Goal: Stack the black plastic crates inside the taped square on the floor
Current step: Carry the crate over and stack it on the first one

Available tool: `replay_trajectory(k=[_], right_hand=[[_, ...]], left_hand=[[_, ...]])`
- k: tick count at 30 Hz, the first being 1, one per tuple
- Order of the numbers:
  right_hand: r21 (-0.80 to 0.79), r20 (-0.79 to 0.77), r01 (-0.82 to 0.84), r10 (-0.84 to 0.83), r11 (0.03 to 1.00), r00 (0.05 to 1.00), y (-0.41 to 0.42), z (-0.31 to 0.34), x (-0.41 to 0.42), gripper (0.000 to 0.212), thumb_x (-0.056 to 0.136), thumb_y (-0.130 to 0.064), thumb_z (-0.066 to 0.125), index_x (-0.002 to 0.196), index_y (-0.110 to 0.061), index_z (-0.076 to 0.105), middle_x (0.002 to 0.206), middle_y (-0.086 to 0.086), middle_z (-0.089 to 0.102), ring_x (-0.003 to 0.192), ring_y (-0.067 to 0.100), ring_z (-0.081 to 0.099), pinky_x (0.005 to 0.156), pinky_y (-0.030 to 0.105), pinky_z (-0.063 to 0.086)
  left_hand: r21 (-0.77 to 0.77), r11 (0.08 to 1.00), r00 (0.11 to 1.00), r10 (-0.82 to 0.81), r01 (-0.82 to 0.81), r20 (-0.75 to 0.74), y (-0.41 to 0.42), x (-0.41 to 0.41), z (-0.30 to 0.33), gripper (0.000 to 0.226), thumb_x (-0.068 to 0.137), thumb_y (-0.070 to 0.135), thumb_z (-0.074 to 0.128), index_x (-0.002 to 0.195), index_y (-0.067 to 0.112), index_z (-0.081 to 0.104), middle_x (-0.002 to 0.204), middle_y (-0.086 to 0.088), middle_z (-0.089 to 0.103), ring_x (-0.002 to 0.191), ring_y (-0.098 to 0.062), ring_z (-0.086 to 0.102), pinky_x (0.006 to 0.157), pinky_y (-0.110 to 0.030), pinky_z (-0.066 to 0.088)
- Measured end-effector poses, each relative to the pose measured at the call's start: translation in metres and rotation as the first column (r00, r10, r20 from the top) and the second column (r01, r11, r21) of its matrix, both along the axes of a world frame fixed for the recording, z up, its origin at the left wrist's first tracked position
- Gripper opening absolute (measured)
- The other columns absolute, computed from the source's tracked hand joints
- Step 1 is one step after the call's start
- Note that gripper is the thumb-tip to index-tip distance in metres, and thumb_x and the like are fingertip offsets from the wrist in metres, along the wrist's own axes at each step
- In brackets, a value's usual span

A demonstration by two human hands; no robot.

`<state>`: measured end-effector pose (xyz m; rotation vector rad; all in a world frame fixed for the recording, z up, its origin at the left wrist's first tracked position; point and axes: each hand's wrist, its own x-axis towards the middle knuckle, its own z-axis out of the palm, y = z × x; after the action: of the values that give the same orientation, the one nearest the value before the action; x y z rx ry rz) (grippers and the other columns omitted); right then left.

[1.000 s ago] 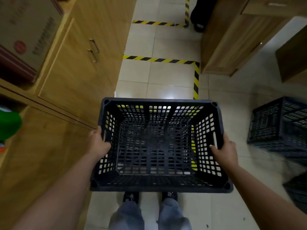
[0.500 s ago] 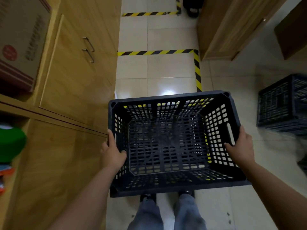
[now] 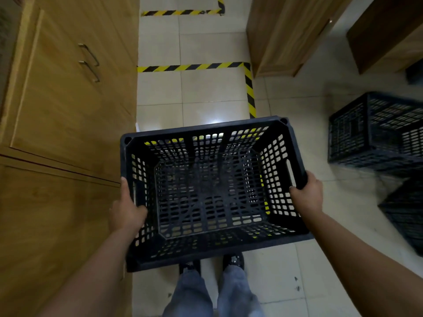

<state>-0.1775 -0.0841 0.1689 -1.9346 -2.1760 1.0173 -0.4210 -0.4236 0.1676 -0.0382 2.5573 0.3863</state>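
I hold an empty black plastic crate [image 3: 210, 193] in the air in front of me, its open top facing up. My left hand [image 3: 127, 208] grips its left wall and my right hand [image 3: 307, 194] grips its right wall by the handle slot. Yellow-and-black tape [image 3: 248, 85] marks a square on the tiled floor ahead; part of the tape shows through the crate's holes. Two more black crates stand on the floor to the right, one [image 3: 375, 131] farther and one [image 3: 405, 211] nearer, both blurred.
A wooden cabinet [image 3: 61, 106] with metal handles runs along the left. Another wooden cabinet [image 3: 283, 35] stands at the back right of the taped square. A second taped line [image 3: 180, 12] lies farther ahead. My feet [image 3: 210, 264] show below the crate.
The crate has shifted right and slightly away from me and turned a little counter-clockwise. The taped square has come nearer and lower in view. Both hands keep their grip.
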Motion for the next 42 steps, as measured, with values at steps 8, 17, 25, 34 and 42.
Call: replay_trajectory(k=[8,17,25,34,42], right_hand=[[0.025,-0.06,0.066,-0.064,0.998,0.996,-0.002,-0.004,-0.008,0.041,0.066,-0.015,0.054,0.106,-0.014,0.06,0.094,0.014,0.066,0.089,0.034,0.062,0.083,0.048,0.054],[0.041,-0.033,0.022,-0.02,0.999,0.999,0.007,-0.001,-0.039,0.038,0.069,-0.009,0.061,0.107,-0.012,0.059,0.095,0.015,0.065,0.09,0.036,0.062,0.082,0.048,0.055],[-0.007,0.058,-0.062,0.062,0.998,0.996,0.006,-0.005,-0.034,0.057,0.071,-0.006,0.061,0.125,-0.019,0.046,0.113,0.014,0.061,0.101,0.035,0.06,0.088,0.051,0.052],[-0.027,0.204,0.089,-0.082,0.996,0.975,-0.019,-0.007,-0.015,0.048,0.084,0.002,0.045,0.131,-0.007,0.042,0.123,0.026,0.058,0.11,0.047,0.055,0.094,0.051,0.041],[0.035,0.149,0.069,-0.073,0.997,0.986,-0.02,0.0,-0.029,0.049,0.083,0.002,0.046,0.131,-0.011,0.047,0.12,0.025,0.062,0.108,0.047,0.056,0.094,0.049,0.043]], left_hand=[[0.013,0.999,0.999,0.031,-0.032,0.022,0.005,-0.021,0.02,0.098,0.087,0.014,0.063,0.153,0.035,-0.006,0.105,-0.025,0.057,0.073,-0.031,0.057,0.05,-0.034,0.042],[-0.018,0.999,0.999,-0.043,0.043,0.011,0.019,-0.055,0.008,0.103,0.084,0.019,0.066,0.152,0.037,-0.009,0.102,-0.022,0.057,0.098,-0.042,0.056,0.07,-0.044,0.053],[0.024,0.999,0.999,-0.047,0.046,0.018,0.021,-0.045,0.004,0.1,0.088,0.011,0.062,0.152,0.038,-0.009,0.138,-0.02,0.035,0.121,-0.039,0.039,0.094,-0.047,0.045],[0.095,0.995,0.998,0.046,-0.043,-0.038,0.006,-0.012,-0.006,0.107,0.082,-0.002,0.065,0.153,0.032,-0.007,0.139,-0.013,0.031,0.113,-0.034,0.045,0.092,-0.048,0.049],[0.162,0.982,0.994,0.103,-0.095,-0.042,0.007,-0.031,-0.003,0.098,0.083,-0.003,0.062,0.155,0.027,0.002,0.132,-0.014,0.036,0.125,-0.033,0.035,0.101,-0.047,0.043]])
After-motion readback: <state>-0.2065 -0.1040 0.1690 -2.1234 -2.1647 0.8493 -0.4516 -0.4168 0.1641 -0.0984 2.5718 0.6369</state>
